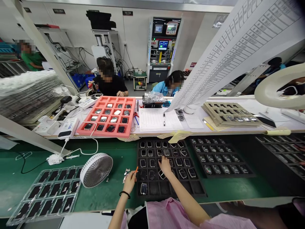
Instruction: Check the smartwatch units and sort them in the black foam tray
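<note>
A black compartment tray [202, 190] lies on the green mat in front of me, most of its pockets holding small watch-case parts [143, 188]. My right hand [165, 166] reaches into the middle of that tray, fingers curled down on one part; what it grips is hidden. My left hand [130, 182] hovers at the tray's left edge, closed around a thin orange stick [136, 169]. A black band circles the left wrist. Small scraps of film [126, 173] lie just left of the tray.
A white desk fan [96, 169] stands to the left, beside a clear empty tray [28, 206]. Two more black trays [247, 173] sit to the right. On the white shelf behind are a red foam tray [82, 130], paper forms [152, 122] and a beige tray [212, 111]. Other people work beyond.
</note>
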Tool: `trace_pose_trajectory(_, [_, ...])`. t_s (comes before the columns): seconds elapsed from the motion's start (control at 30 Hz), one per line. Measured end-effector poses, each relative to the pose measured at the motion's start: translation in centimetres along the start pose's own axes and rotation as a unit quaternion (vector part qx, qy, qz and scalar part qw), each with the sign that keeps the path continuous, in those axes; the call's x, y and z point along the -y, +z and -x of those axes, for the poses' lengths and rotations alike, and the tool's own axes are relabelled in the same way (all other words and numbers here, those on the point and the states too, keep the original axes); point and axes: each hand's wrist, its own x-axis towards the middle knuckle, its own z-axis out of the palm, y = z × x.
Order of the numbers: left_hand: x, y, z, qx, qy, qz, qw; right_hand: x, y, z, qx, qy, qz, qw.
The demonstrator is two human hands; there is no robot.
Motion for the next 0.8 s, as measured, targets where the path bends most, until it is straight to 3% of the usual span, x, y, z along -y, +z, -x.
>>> trace_pose_trajectory(0.2, [-3.2,1.0,1.8,0.087,0.026,0.086,0.992,1.0,-1.4,0.6,0.1,0.025,-0.195,0.975])
trace_pose_trajectory(0.27, [-4.6,1.4,2.5,0.116,0.03,0.108,0.987,2.0,-1.8,1.6,0.142,0.021,-0.287,0.947])
trace_pose_trajectory(0.43, [-7.9,2.7,4.0,0.166,0.032,0.149,0.974,5.7,-2.3,4.8,0.232,0.019,-0.482,0.845])
trace_pose_trajectory(0.57, [-9.6,3.2,4.7,0.165,0.05,0.168,0.971,8.3,-2.7,6.2,0.252,0.029,-0.562,0.787])
trace_pose_trajectory(0.8, [-10.7,2.3,5.2,0.161,0.067,0.192,0.966,10.2,-3.2,6.6,0.27,0.028,-0.615,0.741])
